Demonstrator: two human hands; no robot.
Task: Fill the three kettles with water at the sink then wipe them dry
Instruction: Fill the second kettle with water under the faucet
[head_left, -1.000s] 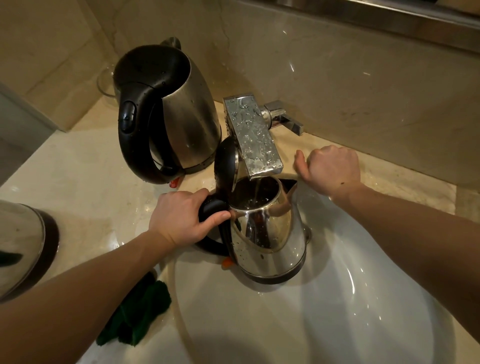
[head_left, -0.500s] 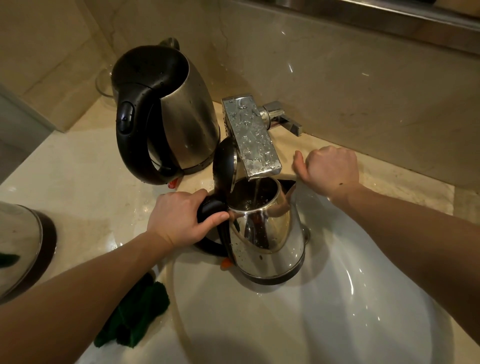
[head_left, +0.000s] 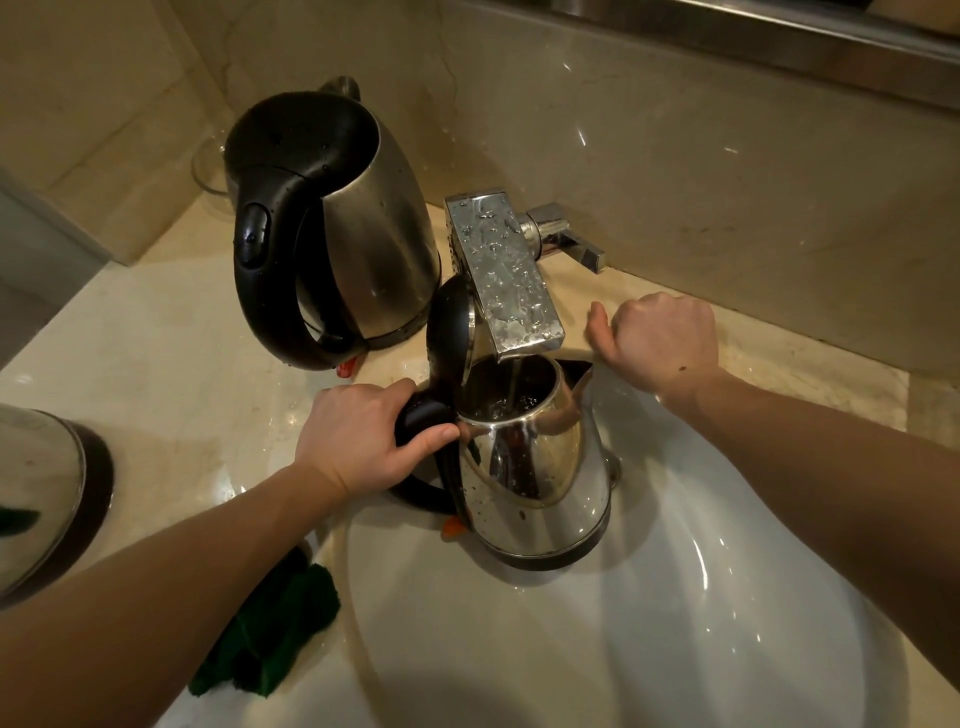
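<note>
Three kettles are showing, and the white sink (head_left: 675, 613) is taking up the most room, since the filling is happening there. On the counter (head_left: 171, 364) behind it the big kettle (head_left: 363, 234) is standing upright with its lid down and drops on it, probably already filled. A third kettle (head_left: 36, 493) is waiting at the left edge, only partly in view. The small kettle (head_left: 535, 478) is sitting over the sink's back slope under the tap (head_left: 504, 270), so that the thin stream of water is falling straight into its mouth; whether its base is resting on the sink cannot be told. Its long axis is running nearly vertical, its spout (head_left: 579, 376) pointing right toward the wall, its lid (head_left: 449, 332) standing open. The left hand (head_left: 363, 441) is grasping its black handle to steady it. The right hand (head_left: 660, 338) is resting clenched on the counter, holding nothing visible. A green cloth (head_left: 280, 644) is lying near the sink, ready for wiping.
</note>
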